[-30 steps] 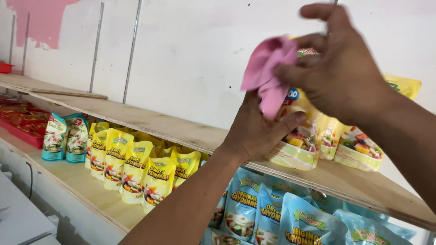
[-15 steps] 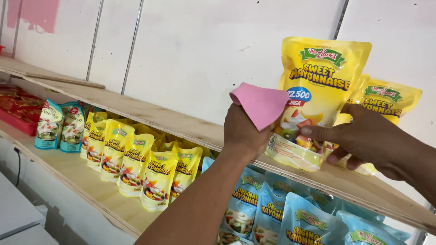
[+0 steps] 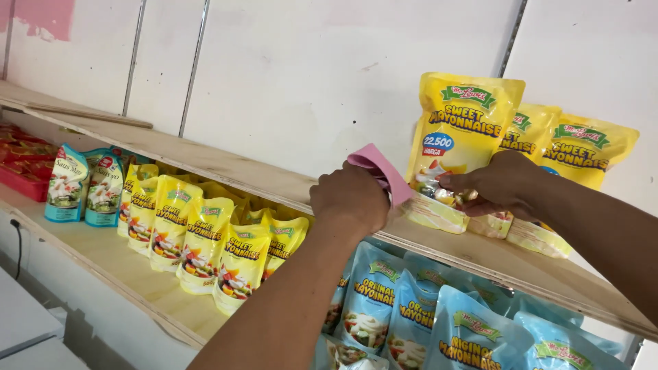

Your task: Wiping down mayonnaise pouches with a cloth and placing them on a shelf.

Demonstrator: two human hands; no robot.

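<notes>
My left hand (image 3: 347, 197) is closed around a pink cloth (image 3: 382, 173), held against the upper wooden shelf (image 3: 226, 173) just left of a tall yellow stand-up pouch (image 3: 458, 140). My right hand (image 3: 495, 183) grips the lower front of that yellow pouch, which stands upright on the shelf. Two more yellow pouches (image 3: 576, 164) stand behind it to the right.
On the lower shelf (image 3: 116, 270) stand rows of smaller yellow pouches (image 3: 205, 240), two pale blue pouches (image 3: 86, 186) at the left and red packs (image 3: 24, 171) further left. Several light blue pouches (image 3: 425, 322) fill the space under my arms. A white wall with metal rails is behind.
Both hands came down from in front of the wall to shelf level. The yellow pouch now stands on the upper shelf, and the cloth dropped from above it to its left side.
</notes>
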